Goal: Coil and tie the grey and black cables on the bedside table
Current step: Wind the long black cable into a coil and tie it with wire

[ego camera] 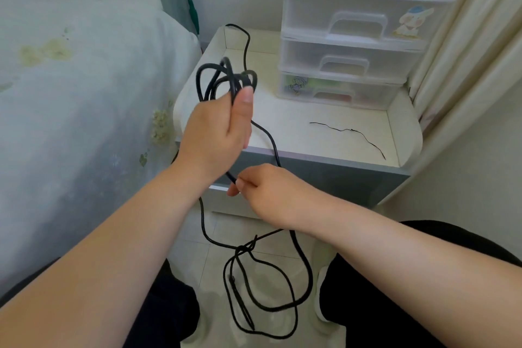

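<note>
That black cable (pixel 296 263) looks light and floppy, loops bunched in the left hand (pixel 217 133) above the bedside table (pixel 324 116), right hand (pixel 268 192) pinching the slack lower down, probably the best spot to feed from.

bedside table (pixel 296 133) | drawer unit (pixel 347 65) at back | thin tie wire (pixel 346 130) in front

Your cable (pixel 271 271) is black. The table (pixel 296 127) top is cream white, its front grey. A thin black tie (pixel 347 130) lies on it. The drawer unit (pixel 353 45) is translucent white with cartoon stickers. The bedsheet (pixel 84 93) is pale, with faded yellow flowers.
</note>
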Available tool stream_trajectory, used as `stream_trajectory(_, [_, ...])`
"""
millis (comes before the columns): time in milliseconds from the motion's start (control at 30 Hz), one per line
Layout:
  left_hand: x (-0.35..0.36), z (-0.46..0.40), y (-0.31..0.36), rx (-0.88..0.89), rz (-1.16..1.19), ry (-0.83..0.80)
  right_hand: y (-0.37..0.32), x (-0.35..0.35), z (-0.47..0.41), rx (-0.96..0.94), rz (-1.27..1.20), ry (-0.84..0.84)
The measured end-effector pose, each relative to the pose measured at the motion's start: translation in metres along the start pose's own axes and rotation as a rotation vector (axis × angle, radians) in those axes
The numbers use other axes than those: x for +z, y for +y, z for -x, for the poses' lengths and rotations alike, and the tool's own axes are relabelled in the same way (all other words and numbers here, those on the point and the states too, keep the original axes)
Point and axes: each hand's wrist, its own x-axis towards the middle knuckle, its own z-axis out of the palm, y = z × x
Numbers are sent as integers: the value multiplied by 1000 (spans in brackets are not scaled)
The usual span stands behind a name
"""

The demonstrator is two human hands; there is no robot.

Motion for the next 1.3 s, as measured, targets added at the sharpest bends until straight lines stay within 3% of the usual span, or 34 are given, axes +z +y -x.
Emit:
stream_trajectory(233, [7,6,-11,82,-317,-180,-1,-27,7,-138,275,60])
stream_trajectory(333, [8,6,-9,46,-294,-241,5,-40,6,-178,309,109])
stream_trajectory(433, [8,2,-4,-179,-131,-310,9,-48,3,-248,432,218])
stream_trajectory(533, [6,-2,-2,-426,34,-389,13,-54,-2,-332,545,438])
stream_trajectory(633, [4,-2,7,-654,397,-525,22,-65,-8,-318,467,597])
stream_trajectory(700, [2,-4,9,-793,712,-599,29,-69,-15,-299,289,549])
stream_trajectory(800, [-2,-8,9,-891,983,-661,32,-70,-24,-325,-11,440])
stream_trajectory(967, [-2,-11,11,-938,1180,-665,27,-72,-28,-353,-302,376])
stream_trajectory(1100, [-1,-10,10,-930,1264,-632,29,-69,-33,-317,-375,354])
stream_trajectory(1167, [-2,-9,9,-927,1318,-600,33,-69,-34,-244,-522,211])
stream_trajectory(1300, [-3,-9,8,-884,1393,-567,44,-75,-30,-100,-857,-226])
